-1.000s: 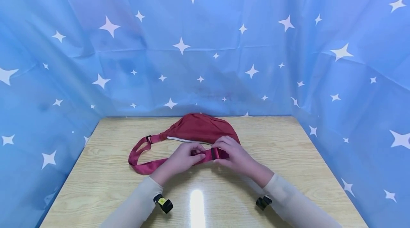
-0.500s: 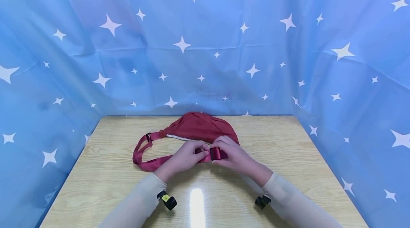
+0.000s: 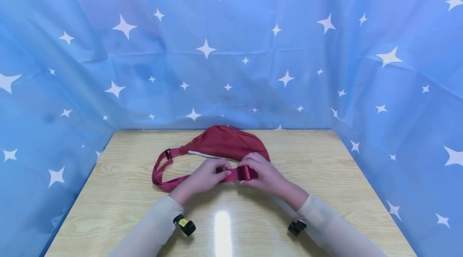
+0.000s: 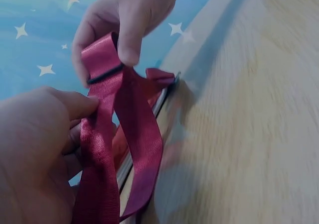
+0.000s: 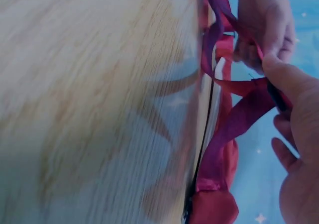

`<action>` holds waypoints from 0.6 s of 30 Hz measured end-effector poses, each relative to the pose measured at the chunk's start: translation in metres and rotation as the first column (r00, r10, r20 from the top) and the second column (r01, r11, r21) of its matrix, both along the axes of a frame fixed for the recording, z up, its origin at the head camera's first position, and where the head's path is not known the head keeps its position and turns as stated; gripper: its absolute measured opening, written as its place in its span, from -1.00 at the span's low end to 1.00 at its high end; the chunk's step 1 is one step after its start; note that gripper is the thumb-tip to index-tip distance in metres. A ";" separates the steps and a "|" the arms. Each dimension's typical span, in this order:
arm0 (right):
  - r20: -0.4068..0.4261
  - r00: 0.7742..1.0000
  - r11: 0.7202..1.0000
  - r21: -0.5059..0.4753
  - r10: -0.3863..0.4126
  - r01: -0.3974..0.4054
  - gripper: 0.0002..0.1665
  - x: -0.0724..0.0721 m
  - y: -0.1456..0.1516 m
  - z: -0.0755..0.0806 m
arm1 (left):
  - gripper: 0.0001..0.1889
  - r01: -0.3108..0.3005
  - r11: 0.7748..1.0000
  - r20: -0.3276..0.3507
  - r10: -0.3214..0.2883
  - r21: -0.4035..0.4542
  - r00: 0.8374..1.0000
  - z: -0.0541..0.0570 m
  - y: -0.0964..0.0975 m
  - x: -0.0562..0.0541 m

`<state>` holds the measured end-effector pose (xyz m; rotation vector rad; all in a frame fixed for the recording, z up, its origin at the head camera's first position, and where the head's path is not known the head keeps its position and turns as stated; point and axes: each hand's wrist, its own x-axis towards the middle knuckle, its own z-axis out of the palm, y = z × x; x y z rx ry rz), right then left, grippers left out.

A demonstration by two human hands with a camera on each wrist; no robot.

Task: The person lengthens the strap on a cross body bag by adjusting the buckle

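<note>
A dark red waist bag (image 3: 228, 143) lies towards the back of the table, its pale-edged zip facing the front. From its left end a crimson strap (image 3: 164, 186) loops round to the front, where both hands hold it. My left hand (image 3: 204, 176) pinches the strap between thumb and fingers. Just to the right, my right hand (image 3: 265, 174) grips the folded strap at a black slider buckle (image 4: 105, 73). In the left wrist view the strap passes through this slider and doubles back. My right palm and fingers hide part of the bag's right end.
A second black strap adjuster (image 3: 168, 155) sits near the bag's left end. The wooden table (image 3: 311, 148) meets a blue star-patterned curtain (image 3: 231, 48) at its back and sides. A bright light reflection shows on the front of the tabletop.
The strap's left loop has drawn to the right and become a little smaller. My left hand moved right towards the slider, then slightly back left along the strap. My right hand has barely moved.
</note>
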<state>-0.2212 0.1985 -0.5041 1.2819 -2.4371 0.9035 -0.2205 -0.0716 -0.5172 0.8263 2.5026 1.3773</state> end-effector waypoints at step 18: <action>0.127 0.986 0.992 0.075 -0.106 0.097 -0.19 0.008 -0.004 0.014 | -0.54 -0.023 0.996 -0.137 0.011 -0.085 0.991 0.002 0.012 0.005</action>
